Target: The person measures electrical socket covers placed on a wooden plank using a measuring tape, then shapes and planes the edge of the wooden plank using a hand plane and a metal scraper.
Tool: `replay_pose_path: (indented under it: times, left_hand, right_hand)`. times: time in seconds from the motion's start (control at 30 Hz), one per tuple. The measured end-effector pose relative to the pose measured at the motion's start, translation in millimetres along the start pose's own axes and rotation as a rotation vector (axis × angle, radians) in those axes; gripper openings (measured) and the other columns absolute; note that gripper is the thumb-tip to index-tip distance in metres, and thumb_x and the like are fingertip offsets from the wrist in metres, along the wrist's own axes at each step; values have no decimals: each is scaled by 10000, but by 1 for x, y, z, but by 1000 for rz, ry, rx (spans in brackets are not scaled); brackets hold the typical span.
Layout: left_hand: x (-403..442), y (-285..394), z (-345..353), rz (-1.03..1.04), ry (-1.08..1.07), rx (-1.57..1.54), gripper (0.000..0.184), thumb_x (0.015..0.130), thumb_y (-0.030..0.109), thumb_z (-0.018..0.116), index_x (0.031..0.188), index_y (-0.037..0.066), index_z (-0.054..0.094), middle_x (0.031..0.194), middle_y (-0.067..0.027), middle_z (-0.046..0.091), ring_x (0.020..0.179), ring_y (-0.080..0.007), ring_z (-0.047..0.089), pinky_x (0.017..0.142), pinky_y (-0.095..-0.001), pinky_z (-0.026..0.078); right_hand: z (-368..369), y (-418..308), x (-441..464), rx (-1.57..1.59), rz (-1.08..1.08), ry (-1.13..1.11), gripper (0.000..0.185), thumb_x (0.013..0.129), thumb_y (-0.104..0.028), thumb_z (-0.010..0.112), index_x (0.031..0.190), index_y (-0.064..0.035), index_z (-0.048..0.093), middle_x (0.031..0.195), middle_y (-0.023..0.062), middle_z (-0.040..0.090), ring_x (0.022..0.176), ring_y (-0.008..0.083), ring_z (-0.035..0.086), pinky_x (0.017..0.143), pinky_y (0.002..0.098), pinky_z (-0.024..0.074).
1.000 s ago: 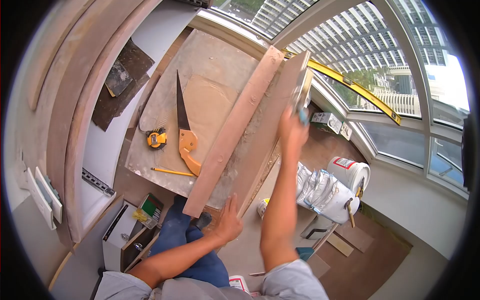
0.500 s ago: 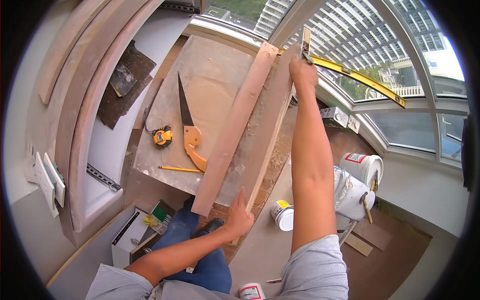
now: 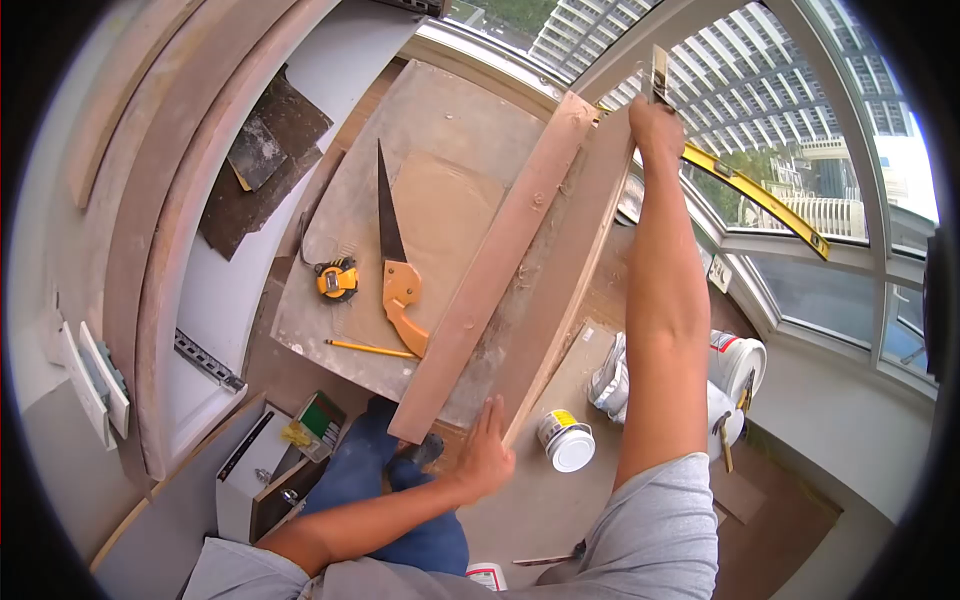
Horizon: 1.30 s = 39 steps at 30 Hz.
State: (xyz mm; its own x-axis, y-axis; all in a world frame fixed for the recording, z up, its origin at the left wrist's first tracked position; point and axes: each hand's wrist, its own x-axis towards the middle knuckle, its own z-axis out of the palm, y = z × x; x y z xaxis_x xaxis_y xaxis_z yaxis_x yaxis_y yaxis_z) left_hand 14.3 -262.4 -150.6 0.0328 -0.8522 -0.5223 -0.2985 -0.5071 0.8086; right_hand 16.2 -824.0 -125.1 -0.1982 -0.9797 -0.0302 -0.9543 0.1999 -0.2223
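Note:
My right hand is closed round a hand plane at the far end of a long wooden board. At the board's near end my left hand presses with its fingers stretched out along the wood. A second, narrower board lies to the left, with curled shavings between the two. On the same worktop are a handsaw with an orange handle, a yellow tape measure and a yellow pencil.
A yellow spirit level leans by the windows at the right. White buckets and a small tub stand on the floor to the right. An open drawer unit is at the lower left.
From low over the board, my right hand has moved to its far end with the plane. My left hand has stayed at the near end. The view has shifted slightly.

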Motion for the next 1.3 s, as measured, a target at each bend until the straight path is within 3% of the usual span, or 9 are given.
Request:
replay_pose_path:
  times: [0.2,0.33,0.37,0.43,0.57,0.73,0.9,1.13,1.3]
  left_hand:
    - [1,-9,13,-46,19,-57,877,799,5,595,1555,-78,160,1537,-372,278,1453,-504,272,1207,-498,269]
    - [2,-7,16,-13,47,-30,868,792,-5,579,1550,-88,162,1536,-372,277,1458,-496,268,1212,-491,259]
    - [1,-8,18,-17,48,-16,868,790,-7,576,1548,-92,161,1538,-370,277,1461,-493,264,1216,-489,254]
    - [3,-6,16,-6,44,-19,870,789,-7,575,1548,-95,159,1540,-366,277,1466,-490,256,1219,-484,248]
    - [4,-3,9,-55,-2,-19,874,787,-4,581,1546,-100,159,1549,-355,274,1479,-480,236,1228,-473,240]
    - [0,4,-2,-28,-24,1,867,789,8,601,1537,-106,177,1552,-356,271,1477,-475,251,1229,-469,242]
    - [2,-3,-1,-50,-15,-1,869,791,25,621,1534,-102,187,1551,-359,275,1468,-476,272,1229,-471,242]
    - [1,-4,9,-19,13,-11,871,790,22,608,1542,-90,183,1546,-357,281,1464,-483,271,1219,-476,258]
    - [3,-10,12,16,45,19,881,790,14,594,1550,-88,160,1537,-356,293,1462,-486,270,1208,-481,275]
  right_hand:
    - [-6,36,-75,-30,-75,-56,667,947,-552,451,1224,20,654,1191,327,656,1123,478,642,978,534,506]
    - [-24,80,-237,87,-11,-30,513,953,-489,531,1179,-42,641,966,336,682,940,513,667,847,568,542]
    - [-29,92,-279,168,-52,41,345,943,-393,617,1053,-66,630,853,267,709,823,476,695,737,550,554]
    - [-26,115,-349,211,20,-11,306,939,-366,630,1038,-76,633,859,256,712,819,467,697,726,540,555]
    - [-36,100,-333,195,76,-100,393,949,-383,584,1173,-63,635,945,303,703,913,486,688,802,558,550]
    - [-2,41,-118,-19,-47,-7,601,931,-513,510,1200,1,666,1201,318,653,1097,490,643,946,545,518]
    - [10,-2,18,-62,-80,-46,685,936,-555,409,1261,-7,661,1243,324,638,1164,477,627,996,538,499]
    - [1,31,-73,-48,-47,13,556,930,-518,493,1119,-48,723,1108,306,690,1013,474,687,895,547,544]
    - [-27,84,-284,180,-25,28,390,947,-420,589,1113,-69,624,867,295,697,858,493,689,767,565,546]
